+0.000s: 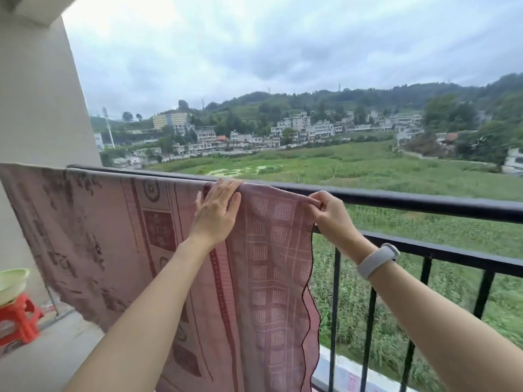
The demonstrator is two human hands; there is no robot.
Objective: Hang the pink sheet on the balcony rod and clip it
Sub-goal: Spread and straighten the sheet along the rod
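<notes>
With the pink sheet (pixel 175 250) already draped over the balcony rod (pixel 424 200), the left hand (pixel 216 213) presses it flat with straight fingers while the right hand (pixel 328 212) pinches its corner, which should be drawn taut along the rod before clipping.

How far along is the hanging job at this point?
Done: the pink sheet is already draped over the balcony rod. In hand: the left hand lies flat on the sheet at the rod, while the right hand pinches its top right corner. Left: clipping; no clip shows on the sheet or in either hand.
</notes>
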